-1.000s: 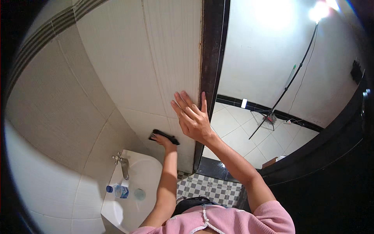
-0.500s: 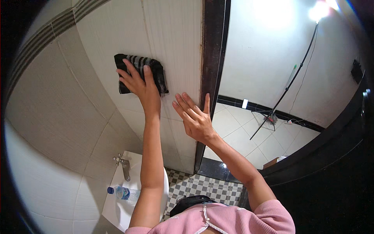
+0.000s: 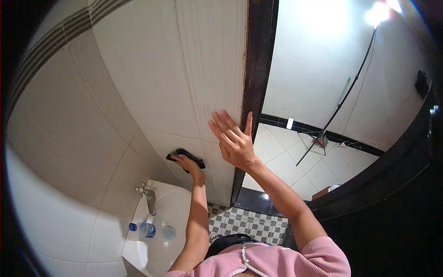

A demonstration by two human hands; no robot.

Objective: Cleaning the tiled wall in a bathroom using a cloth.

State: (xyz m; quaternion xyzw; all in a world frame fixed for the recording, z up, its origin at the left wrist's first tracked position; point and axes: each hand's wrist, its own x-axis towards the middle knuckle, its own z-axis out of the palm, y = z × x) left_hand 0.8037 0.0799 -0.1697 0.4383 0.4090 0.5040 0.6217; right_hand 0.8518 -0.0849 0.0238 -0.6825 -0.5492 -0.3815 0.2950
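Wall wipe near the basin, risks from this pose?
1. The left hand presses the dark cloth low on the tiled wall, just above the basin; a downward stroke might knock the tap or the small bottle lying on the rim.
2. The right hand is flat by the dark door frame; if the tiles are wet it may slip.

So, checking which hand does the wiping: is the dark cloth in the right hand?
No, the left hand presses the dark cloth to the tiled wall, while the right hand rests open and bare.
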